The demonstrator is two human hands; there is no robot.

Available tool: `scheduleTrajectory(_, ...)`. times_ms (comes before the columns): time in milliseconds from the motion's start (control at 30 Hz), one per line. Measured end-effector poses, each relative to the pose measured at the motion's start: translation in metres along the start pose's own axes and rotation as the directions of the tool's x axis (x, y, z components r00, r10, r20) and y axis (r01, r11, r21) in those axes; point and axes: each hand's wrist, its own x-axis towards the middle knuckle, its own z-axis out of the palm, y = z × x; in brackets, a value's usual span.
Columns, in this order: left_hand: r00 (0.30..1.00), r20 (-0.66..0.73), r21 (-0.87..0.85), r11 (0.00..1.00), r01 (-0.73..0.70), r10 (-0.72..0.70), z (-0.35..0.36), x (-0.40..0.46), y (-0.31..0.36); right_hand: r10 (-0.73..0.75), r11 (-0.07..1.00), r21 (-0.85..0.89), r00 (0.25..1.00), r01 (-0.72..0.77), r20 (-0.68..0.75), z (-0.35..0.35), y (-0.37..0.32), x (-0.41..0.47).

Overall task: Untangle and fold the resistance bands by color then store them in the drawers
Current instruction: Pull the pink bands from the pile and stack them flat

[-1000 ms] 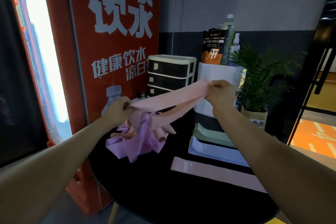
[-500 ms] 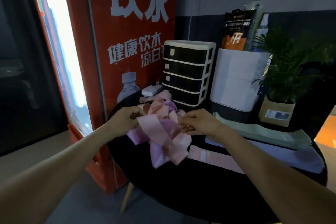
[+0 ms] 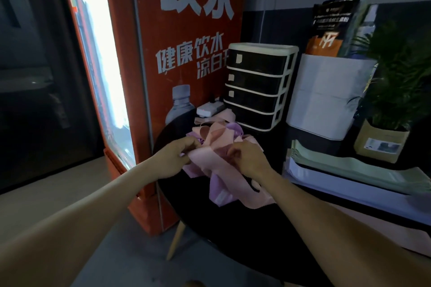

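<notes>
Both forearms reach forward, converging; left hand (image 3: 177, 156) fingers curled, pinching; right hand (image 3: 247, 158) knuckles up, fingers pinching.

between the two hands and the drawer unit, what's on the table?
Head view: the tangled heap of pink and purple bands fills that stretch, running from the left hand and right hand back to the drawer unit.

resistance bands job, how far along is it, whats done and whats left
Done: green bands and pale lavender bands lie flat in stacks on the table, with a pink band laid flat nearer. In hand: the left hand and right hand both pinch a pink strip above the pink and purple tangle. Left: untangling that pile, folding, and storing; all drawers of the drawer unit look closed.
</notes>
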Motion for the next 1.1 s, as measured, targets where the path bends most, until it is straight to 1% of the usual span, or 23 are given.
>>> scheduleTrajectory(100, 1.000, -0.029, -0.010, 1.000, 0.005, -0.005, 0.001, 0.009, 0.004, -0.090, 0.996, -0.006, 0.996, 0.090, -0.007, -0.022, -0.005, 0.003)
scheduleTrajectory(167, 0.999, -0.040, 0.022, 1.000, 0.008, -0.007, -0.001, 0.017, 0.006, -0.133, 0.988, 0.069, 0.990, 0.136, -0.043, -0.046, -0.011, 0.011)
scheduleTrajectory(200, 0.999, -0.038, 0.046, 0.999, 0.010, -0.009, -0.002, 0.021, 0.007, -0.134, 0.982, 0.125, 0.987, 0.144, -0.085, -0.057, -0.011, 0.017)
scheduleTrajectory(300, 0.999, -0.034, 0.136, 0.990, 0.028, -0.024, -0.010, 0.033, 0.009, -0.058, 0.971, 0.209, 0.966, 0.113, -0.251, -0.084, -0.010, 0.036)
scheduleTrajectory(400, 0.997, -0.081, 0.229, 0.973, 0.032, -0.014, -0.020, 0.040, 0.008, 0.111, 0.938, 0.346, 0.913, 0.035, -0.393, -0.103, -0.009, 0.057)
scheduleTrajectory(467, 0.994, -0.109, 0.247, 0.968, 0.044, -0.018, -0.026, 0.042, 0.005, 0.195, 0.903, 0.430, 0.881, 0.010, -0.431, -0.114, -0.009, 0.069)
scheduleTrajectory(567, 0.989, -0.133, 0.220, 0.972, 0.086, -0.058, -0.033, 0.043, -0.001, 0.217, 0.878, 0.477, 0.850, 0.046, -0.481, -0.125, -0.010, 0.084)
scheduleTrajectory(633, 0.988, -0.139, 0.236, 0.967, 0.092, -0.059, -0.036, 0.046, -0.003, 0.224, 0.861, 0.504, 0.847, 0.059, -0.482, -0.124, -0.008, 0.090)
scheduleTrajectory(667, 0.988, -0.144, 0.238, 0.967, 0.092, -0.059, -0.037, 0.047, -0.003, 0.211, 0.868, 0.493, 0.862, 0.052, -0.461, -0.121, -0.006, 0.092)
scheduleTrajectory(700, 0.987, -0.148, 0.227, 0.969, 0.093, -0.060, -0.038, 0.047, -0.002, 0.183, 0.897, 0.441, 0.888, 0.024, -0.421, -0.115, -0.002, 0.092)
scheduleTrajectory(767, 0.987, -0.143, 0.184, 0.979, 0.093, -0.067, -0.036, 0.047, -0.001, 0.135, 0.951, 0.308, 0.947, -0.041, -0.291, -0.100, 0.007, 0.087)
scheduleTrajectory(800, 0.988, -0.135, 0.162, 0.982, 0.093, -0.071, -0.035, 0.046, 0.000, 0.138, 0.956, 0.284, 0.964, -0.070, -0.226, -0.092, 0.012, 0.081)
scheduleTrajectory(867, 0.990, -0.117, 0.151, 0.984, 0.095, -0.078, -0.031, 0.043, -0.002, 0.144, 0.958, 0.271, 0.975, -0.095, -0.166, -0.079, 0.019, 0.065)
scheduleTrajectory(933, 0.991, -0.109, 0.177, 0.979, 0.099, -0.080, -0.026, 0.038, -0.004, 0.103, 0.973, 0.221, 0.987, -0.073, -0.124, -0.071, 0.023, 0.046)
scheduleTrajectory(967, 0.991, -0.102, 0.181, 0.978, 0.102, -0.085, -0.022, 0.035, -0.005, 0.070, 0.980, 0.191, 0.995, -0.055, -0.071, -0.068, 0.023, 0.036)
scheduleTrajectory(1033, 0.993, -0.075, 0.184, 0.977, 0.104, -0.092, -0.015, 0.030, -0.002, -0.006, 0.991, 0.131, 0.996, -0.005, 0.085, -0.064, 0.022, 0.014)
scheduleTrajectory(1100, 0.995, -0.048, 0.181, 0.979, 0.091, -0.084, -0.009, 0.025, 0.004, -0.047, 0.992, 0.127, 0.968, 0.016, 0.245, -0.060, 0.020, -0.006)
